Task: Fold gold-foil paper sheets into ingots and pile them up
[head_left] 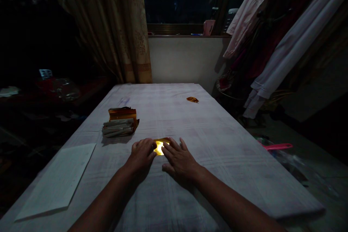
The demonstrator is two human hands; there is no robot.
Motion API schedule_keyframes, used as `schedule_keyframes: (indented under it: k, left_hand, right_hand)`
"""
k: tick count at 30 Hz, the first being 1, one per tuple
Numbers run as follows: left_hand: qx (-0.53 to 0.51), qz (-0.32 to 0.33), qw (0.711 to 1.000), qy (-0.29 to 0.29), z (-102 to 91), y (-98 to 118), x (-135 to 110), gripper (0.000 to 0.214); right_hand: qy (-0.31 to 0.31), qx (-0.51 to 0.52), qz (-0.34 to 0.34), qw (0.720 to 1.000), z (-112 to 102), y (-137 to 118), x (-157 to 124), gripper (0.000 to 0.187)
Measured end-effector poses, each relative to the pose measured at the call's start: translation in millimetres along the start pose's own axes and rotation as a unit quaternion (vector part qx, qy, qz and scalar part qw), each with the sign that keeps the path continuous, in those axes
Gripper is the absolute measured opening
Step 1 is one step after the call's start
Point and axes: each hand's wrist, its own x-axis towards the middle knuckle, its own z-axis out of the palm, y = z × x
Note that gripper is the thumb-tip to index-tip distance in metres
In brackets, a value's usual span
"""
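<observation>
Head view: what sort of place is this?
Probably a room in a home: a patterned curtain beside the window, clothes hanging at the right, and a pink mug on the sill.

No text, label, brand or number is legible. Bluish marks (124, 100) on the cloth-covered worktop (168, 112), toward its far left corner, are too faint to resolve as characters. A small pale object (45, 74), left of the worktop, bears a dark pattern, too small and dim to decipher.
</observation>
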Motion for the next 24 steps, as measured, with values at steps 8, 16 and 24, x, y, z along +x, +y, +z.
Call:
schedule_keyframes:
  k: [8, 16, 24]
  left_hand:
    - [0.037, 0.032, 0.998, 0.037, -8.9, 16.3, -6.6, 0.018]
    - [0.14, 0.136, 0.981, 0.007, -4.5, 46.7, -4.0, 0.017]
    - [0.135, 0.143, 0.98, 0.008, -4.3, 41.9, 3.1, 0.02]
  right_hand:
    - [0.004, -0.035, 0.053, 0.998, -3.5, 29.8, -22.4, 0.062]
    - [0.023, -0.03, 0.057, 0.998, -12.8, 22.4, -10.8, 0.048]
    - [0.087, -0.009, 0.044, 0.995, -10.3, 24.0, 2.2, 0.007]
